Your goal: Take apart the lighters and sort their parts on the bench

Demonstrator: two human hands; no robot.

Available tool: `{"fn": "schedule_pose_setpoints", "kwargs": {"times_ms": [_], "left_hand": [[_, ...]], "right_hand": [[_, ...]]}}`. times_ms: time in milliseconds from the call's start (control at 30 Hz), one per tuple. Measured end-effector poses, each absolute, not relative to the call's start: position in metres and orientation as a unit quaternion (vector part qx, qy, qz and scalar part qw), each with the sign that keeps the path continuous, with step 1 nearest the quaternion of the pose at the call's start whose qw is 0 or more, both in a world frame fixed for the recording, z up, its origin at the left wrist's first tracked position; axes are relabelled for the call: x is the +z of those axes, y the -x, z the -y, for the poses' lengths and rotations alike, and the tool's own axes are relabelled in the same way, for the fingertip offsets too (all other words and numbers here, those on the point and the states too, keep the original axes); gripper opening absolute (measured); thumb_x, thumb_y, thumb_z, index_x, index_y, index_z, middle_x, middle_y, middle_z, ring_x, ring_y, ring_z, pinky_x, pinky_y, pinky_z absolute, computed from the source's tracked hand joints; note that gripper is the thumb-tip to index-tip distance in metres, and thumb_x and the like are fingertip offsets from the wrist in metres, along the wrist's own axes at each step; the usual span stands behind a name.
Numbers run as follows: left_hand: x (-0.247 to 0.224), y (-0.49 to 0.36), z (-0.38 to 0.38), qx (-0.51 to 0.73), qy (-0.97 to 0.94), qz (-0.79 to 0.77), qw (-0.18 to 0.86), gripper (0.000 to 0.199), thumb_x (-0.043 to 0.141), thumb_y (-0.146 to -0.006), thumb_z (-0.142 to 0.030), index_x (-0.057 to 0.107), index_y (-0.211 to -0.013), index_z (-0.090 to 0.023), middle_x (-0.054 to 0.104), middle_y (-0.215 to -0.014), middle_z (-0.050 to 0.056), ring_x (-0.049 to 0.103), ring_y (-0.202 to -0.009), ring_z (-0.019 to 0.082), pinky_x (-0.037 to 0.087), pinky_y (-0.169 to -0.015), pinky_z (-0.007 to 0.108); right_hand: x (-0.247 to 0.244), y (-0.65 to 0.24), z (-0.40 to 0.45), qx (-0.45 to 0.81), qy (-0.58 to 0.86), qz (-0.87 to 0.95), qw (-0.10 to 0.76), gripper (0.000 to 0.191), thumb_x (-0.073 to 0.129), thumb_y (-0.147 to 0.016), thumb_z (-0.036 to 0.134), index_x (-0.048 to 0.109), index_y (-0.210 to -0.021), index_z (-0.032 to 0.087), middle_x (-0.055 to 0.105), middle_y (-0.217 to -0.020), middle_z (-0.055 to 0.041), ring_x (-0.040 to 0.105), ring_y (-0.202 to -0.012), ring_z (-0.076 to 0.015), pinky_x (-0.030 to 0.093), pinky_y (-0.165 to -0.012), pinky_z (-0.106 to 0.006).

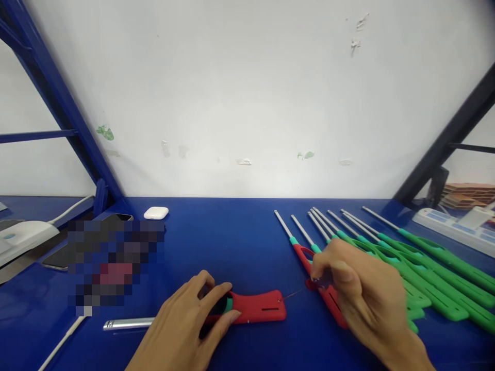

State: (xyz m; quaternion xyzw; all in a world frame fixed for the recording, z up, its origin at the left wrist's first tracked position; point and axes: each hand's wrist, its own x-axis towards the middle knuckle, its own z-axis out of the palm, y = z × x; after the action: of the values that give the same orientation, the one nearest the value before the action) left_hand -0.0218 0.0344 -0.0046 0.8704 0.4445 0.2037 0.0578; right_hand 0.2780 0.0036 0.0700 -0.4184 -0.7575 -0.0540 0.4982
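Observation:
A red lighter (259, 306) with a long metal tube lies on the blue table, its tube pointing left. My left hand (185, 322) is closed around its middle, thumb and fingers at the teal trigger part. To the right, my right hand (359, 293) is pinched on a small item, partly hidden, with a dark red part at its tip. A thin line runs from that item to the hole at the red lighter's right end. Another red lighter (302, 252) lies partly under my right hand. Several green lighters (444, 252) lie side by side at the right.
A white case (156, 213) lies at the back left, near a dark phone (121, 221) and a pixelated area. White power strips stand at the left (29, 237) and right (456, 224). Blue frame posts (73, 98) rise at the sides before a white wall (247, 93).

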Motion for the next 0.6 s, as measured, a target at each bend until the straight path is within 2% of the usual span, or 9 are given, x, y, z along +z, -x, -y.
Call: {"fn": "schedule_pose_setpoints", "kwargs": {"times_ms": [133,233,333,500,600], "left_hand": [[-0.006,0.022,-0.035,0.205,-0.871,-0.443,0.056,0.037,0.051,-0.112,-0.051,0.069,-0.142,-0.037,0.07,-0.117,0.005,0.079,-0.094,0.022,0.066,-0.083,0.036],[-0.005,0.022,-0.035,0.206,-0.873,-0.438,0.059,0.038,0.052,-0.112,-0.051,0.068,-0.143,-0.038,0.07,-0.115,0.004,0.079,-0.094,0.022,0.066,-0.084,0.036],[-0.005,0.022,-0.035,0.206,-0.876,-0.432,0.061,0.038,0.053,-0.111,-0.052,0.068,-0.143,-0.038,0.07,-0.112,0.004,0.078,-0.091,0.021,0.066,-0.082,0.036],[-0.001,0.021,-0.033,0.213,-0.872,-0.436,0.062,0.039,0.062,-0.107,-0.055,0.07,-0.14,-0.036,0.07,-0.111,0.004,0.078,-0.09,0.023,0.067,-0.08,0.038],[0.0,0.021,-0.032,0.218,-0.87,-0.438,0.06,0.04,0.067,-0.104,-0.055,0.071,-0.139,-0.036,0.07,-0.111,0.004,0.078,-0.09,0.024,0.067,-0.08,0.039]], "right_hand": [[0.07,-0.274,-0.006,-0.038,0.386,0.785,0.483,0.05,0.034,-0.116,0.056,0.06,-0.087,0.025,0.062,-0.079,0.0005,0.06,-0.066,-0.0123,0.045,-0.06,-0.024],[0.067,-0.268,-0.007,-0.001,0.387,0.794,0.468,0.032,0.043,-0.117,0.047,0.055,-0.095,0.027,0.066,-0.089,0.0009,0.066,-0.076,-0.0127,0.05,-0.068,-0.023],[0.068,-0.262,-0.006,0.034,0.408,0.792,0.452,0.021,0.044,-0.117,0.036,0.054,-0.1,0.029,0.067,-0.084,0.0056,0.065,-0.069,-0.0102,0.05,-0.066,-0.02],[0.07,-0.254,-0.004,0.047,0.412,0.783,0.463,0.012,0.049,-0.116,0.037,0.059,-0.114,0.031,0.071,-0.085,0.0091,0.067,-0.065,-0.0062,0.052,-0.065,-0.012],[0.068,-0.252,-0.006,0.023,0.449,0.753,0.48,0.01,0.055,-0.114,0.037,0.063,-0.116,0.032,0.069,-0.079,0.0098,0.066,-0.059,-0.006,0.052,-0.061,-0.012]]}}
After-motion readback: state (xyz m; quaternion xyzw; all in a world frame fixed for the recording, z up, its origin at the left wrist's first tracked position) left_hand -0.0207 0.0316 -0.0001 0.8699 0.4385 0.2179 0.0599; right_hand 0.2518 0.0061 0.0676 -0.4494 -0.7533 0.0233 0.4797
